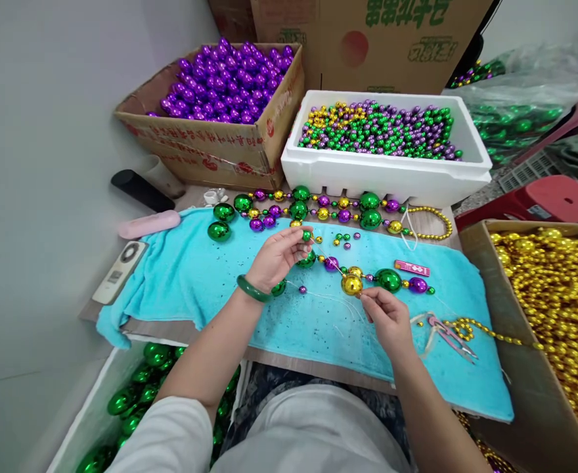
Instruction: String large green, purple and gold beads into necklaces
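While glossy the gold ball [352,284] (right hand [388,316] alongside), fuzzy the towel [180,276].

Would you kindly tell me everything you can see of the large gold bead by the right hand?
The large gold bead is round and glossy, with a mirror-like metallic finish and bright reflections. It shows against the turquoise towel, just in front of a smaller gold bead. The right hand pinches at its lower right edge. A thin pale thread runs toward it from the left hand; whether it passes through the bead is unclear.
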Available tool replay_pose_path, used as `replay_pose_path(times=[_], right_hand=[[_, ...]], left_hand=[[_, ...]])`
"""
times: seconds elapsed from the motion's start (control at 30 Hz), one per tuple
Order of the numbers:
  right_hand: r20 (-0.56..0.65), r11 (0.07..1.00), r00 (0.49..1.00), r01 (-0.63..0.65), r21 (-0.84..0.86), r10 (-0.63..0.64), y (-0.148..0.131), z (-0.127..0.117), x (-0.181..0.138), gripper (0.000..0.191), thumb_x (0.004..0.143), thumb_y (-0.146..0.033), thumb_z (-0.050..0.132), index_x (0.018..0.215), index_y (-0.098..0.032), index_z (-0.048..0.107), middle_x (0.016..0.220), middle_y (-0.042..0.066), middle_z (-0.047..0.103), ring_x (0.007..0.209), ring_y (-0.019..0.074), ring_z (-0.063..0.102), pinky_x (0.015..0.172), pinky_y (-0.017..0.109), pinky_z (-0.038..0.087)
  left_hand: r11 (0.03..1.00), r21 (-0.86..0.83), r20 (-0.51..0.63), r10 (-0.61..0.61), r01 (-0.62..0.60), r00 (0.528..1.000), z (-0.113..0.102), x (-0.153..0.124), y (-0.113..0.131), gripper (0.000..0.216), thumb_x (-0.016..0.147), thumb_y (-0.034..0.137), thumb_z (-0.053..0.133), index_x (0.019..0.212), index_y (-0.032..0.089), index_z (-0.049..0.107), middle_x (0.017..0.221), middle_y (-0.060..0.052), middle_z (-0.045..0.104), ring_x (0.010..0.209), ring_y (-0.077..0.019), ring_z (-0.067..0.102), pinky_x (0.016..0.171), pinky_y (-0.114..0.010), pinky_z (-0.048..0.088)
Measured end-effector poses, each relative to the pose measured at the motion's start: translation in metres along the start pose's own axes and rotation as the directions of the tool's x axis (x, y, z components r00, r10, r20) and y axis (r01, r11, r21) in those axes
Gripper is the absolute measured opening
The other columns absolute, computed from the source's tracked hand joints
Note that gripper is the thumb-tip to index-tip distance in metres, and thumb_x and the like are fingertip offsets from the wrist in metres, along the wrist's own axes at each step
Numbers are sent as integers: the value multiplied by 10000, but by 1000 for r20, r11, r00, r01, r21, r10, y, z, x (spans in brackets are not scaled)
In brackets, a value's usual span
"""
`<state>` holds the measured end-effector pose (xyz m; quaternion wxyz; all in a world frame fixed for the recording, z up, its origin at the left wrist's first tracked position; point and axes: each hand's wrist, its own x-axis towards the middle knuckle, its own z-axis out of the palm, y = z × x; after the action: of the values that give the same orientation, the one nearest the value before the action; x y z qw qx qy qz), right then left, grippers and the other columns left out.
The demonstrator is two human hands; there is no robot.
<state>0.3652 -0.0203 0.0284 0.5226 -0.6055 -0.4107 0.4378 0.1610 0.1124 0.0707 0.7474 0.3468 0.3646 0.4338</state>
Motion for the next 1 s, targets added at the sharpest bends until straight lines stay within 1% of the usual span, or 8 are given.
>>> replay_pose_path(times=[0.23,0.33,0.43,0.57,0.67,0.83,0.93,1.0], right_hand=[[89,997,994,-68,37,65,5,4,8,284,763,-452,662,719,-177,612,493,-35,461,457,94,393,426,225,300],[70,996,996,-56,66,51,4,4,9,279,779,-446,656,716,-181,595,501,-36,466,457,90,389,422,222,294],[62,996,997,-57,75,53,3,1,8,282,773,-448,664,723,-179,594,508,-35,469,461,91,398,416,220,292],[58,997,997,-62,47,59,5,-3,7,289,773,-458,658,735,-176,604,505,-30,476,457,93,402,411,222,290],[56,998,997,-55,29,54,6,-3,7,281,772,-452,655,741,-176,613,501,-30,481,454,93,402,411,223,293],[73,999,996,-45,23,43,5,0,6,281,772,-459,647,740,-181,614,490,-35,468,452,95,396,410,223,291],[82,998,995,-56,28,54,3,3,4,292,767,-469,650,740,-181,615,489,-35,467,455,97,400,416,225,305],[83,998,995,-60,29,58,2,5,3,296,762,-474,651,734,-182,615,486,-37,463,451,96,394,417,226,311]], left_hand=[[850,513,137,55,-119,989,-3,0,-2,264,799,377,674,962,180,742,849,-60,702,710,-133,583,680,-278,472],[550,816,-29,349,-179,937,-33,21,11,217,858,326,601,977,193,724,980,-75,703,902,-194,599,842,-341,472],[149,985,-155,532,89,833,-72,46,25,222,873,258,559,998,148,705,1067,-135,662,1068,-271,565,990,-405,405],[-124,975,-124,395,186,910,-104,57,29,310,837,271,600,1113,139,657,1158,-159,617,1098,-306,564,991,-404,414],[-197,969,-88,284,148,955,-113,53,25,376,767,214,659,1136,143,643,1183,-161,604,1121,-331,559,995,-422,420],[-80,991,-92,210,111,973,-115,39,24,383,697,112,656,1070,192,692,1112,-107,603,1065,-289,579,1007,-419,431],[402,915,-115,282,-9,953,-100,23,24,364,716,180,667,1078,208,682,1068,-68,588,970,-222,598,938,-392,485],[755,650,-133,229,-90,964,-82,10,23,434,703,229,709,1131,225,641,1014,-32,594,871,-169,615,839,-346,526]])
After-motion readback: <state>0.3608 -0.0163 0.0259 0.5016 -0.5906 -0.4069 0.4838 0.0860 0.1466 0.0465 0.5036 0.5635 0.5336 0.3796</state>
